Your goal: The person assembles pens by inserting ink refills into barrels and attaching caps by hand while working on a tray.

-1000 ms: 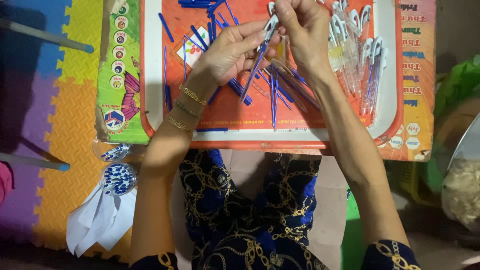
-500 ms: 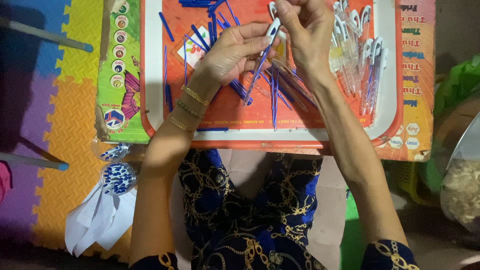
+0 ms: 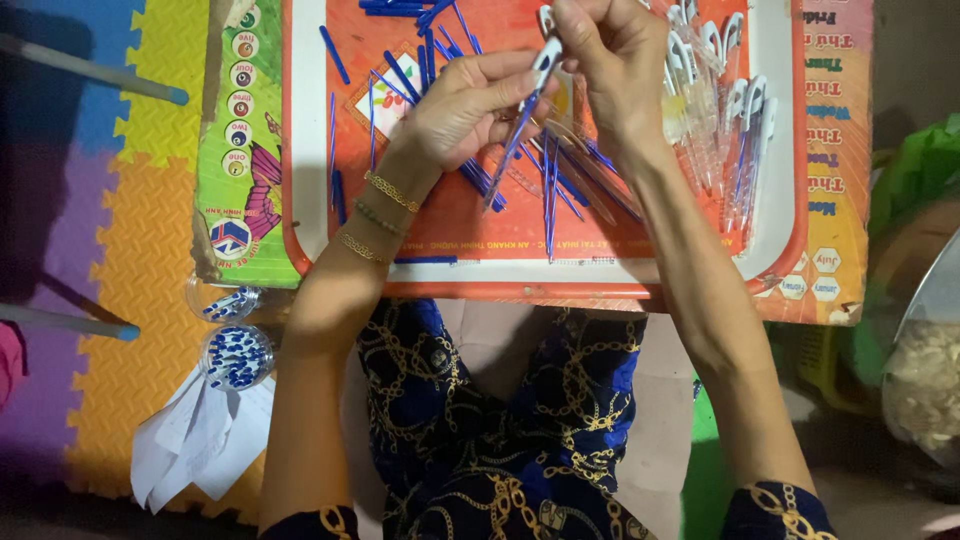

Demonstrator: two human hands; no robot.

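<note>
Over the orange tray's (image 3: 310, 150) far edge, both hands work one pen (image 3: 528, 105); left hand (image 3: 465, 105) fingers pinch the barrel steady; right hand (image 3: 610, 60) fingers close around its white cap; refills (image 3: 400, 75) lie loose beneath.

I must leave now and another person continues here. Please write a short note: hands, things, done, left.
Left hand and right hand: both pinch one pen with a white cap, held over the orange tray.
Loose blue refills lie on the tray's left and middle.
Done: finished pens in a row on the right.
Left: the loose refills. Small blue parts sit in two cups beside the left arm.
</note>
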